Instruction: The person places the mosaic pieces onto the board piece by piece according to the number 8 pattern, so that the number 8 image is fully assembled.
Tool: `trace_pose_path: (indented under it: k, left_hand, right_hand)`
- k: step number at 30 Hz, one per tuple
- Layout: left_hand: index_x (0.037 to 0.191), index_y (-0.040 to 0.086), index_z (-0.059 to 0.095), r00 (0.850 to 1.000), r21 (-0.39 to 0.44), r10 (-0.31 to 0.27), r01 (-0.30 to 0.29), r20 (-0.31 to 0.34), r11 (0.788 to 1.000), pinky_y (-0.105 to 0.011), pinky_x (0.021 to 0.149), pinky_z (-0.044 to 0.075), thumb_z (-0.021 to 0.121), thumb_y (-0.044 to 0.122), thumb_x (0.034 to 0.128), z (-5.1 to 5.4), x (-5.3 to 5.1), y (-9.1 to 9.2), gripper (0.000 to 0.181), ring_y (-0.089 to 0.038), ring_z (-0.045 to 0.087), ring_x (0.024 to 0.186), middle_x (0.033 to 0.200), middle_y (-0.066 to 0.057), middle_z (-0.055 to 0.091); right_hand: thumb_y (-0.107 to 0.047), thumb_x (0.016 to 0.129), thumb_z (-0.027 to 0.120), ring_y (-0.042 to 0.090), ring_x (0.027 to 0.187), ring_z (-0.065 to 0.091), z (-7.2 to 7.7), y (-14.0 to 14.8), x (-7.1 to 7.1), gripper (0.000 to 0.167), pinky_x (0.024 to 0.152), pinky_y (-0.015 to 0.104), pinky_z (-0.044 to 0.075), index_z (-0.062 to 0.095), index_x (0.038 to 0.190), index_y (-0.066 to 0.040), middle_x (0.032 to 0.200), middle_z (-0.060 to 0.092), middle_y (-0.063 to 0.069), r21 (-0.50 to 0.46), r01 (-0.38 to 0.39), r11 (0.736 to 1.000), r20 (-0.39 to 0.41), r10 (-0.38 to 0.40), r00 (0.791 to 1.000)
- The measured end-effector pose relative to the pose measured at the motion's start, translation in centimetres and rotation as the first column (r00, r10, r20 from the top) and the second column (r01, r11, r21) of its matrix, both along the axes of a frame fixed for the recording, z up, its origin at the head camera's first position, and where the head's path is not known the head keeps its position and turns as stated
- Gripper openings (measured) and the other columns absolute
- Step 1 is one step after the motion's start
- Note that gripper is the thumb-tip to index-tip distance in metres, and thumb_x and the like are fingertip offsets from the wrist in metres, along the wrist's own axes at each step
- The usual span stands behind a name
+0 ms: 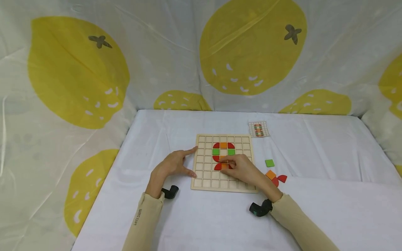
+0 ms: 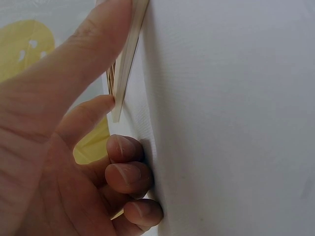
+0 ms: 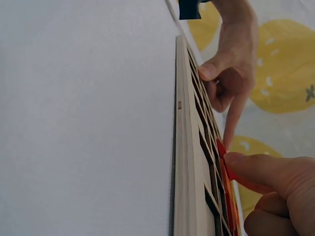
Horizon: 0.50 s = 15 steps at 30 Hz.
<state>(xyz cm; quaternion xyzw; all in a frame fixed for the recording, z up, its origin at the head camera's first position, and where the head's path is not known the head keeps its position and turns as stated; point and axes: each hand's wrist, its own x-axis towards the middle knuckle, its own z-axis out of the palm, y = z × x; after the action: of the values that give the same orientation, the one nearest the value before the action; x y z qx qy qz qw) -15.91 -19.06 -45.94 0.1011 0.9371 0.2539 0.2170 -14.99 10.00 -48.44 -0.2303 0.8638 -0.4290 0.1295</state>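
**Narrow pinch pose of the right hand over the coloured tiles of a wooden grid board**

The thumb and forefinger are bent toward each other with a small gap between their tips. In the right wrist view the thumb tip touches a red piece at the board's surface; whether the two digits have hold of it, I cannot tell. The other fingers are tucked underneath, and the forearm slants in from the lower right, back of the hand uppermost.

The left hand grasps nothing: thumb and forefinger are spread wide, their tips against the board's left edge, while the remaining fingers curl loosely by the cloth.

The board lies flat between the hands. Its top filled row shows an orange square between two red round-cornered pieces; below come a left green square and a right green square, a bare cell between them. The right hand partly covers the lower rows.

Just right of the board lie a loose green square, a loose orange square and two loose red pieces. A pattern card sits beyond, near the upper right corner, on the white cloth.
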Motion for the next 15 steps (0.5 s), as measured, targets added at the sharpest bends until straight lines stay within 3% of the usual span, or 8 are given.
trace_pose_path:
  k: [9,15]
  left_hand:
    - [0.161,0.03,0.036,1.0,-0.012,-0.006,0.006,-0.004,1.0,-0.029,0.067,0.036,0.097,0.041,0.0656,0.1,0.0,-0.2,0.114,-0.018,0.045,0.08,0.085,-0.005,0.05]
    - [0.161,0.03,0.037,1.0,-0.01,-0.008,0.008,-0.008,1.0,-0.03,0.069,0.038,0.097,0.042,0.0662,0.1,0.1,-0.1,0.113,-0.018,0.048,0.083,0.088,-0.006,0.053]
  right_hand:
    - [-0.02,0.09,0.082,0.003,0.05,0.028,-0.6,-0.6,-0.3,0.024,0.051,0.019,0.023,0.08,0.111,-0.01,0.055,0.033,-0.01,-0.024,-0.016,1.0,-0.071,0.014,0.997]
    - [-0.022,0.091,0.081,0.003,0.051,0.031,-0.6,-1.1,-0.3,0.025,0.051,0.019,0.023,0.08,0.112,-0.008,0.056,0.035,-0.01,0.001,0.001,1.0,-0.07,-0.001,0.998]
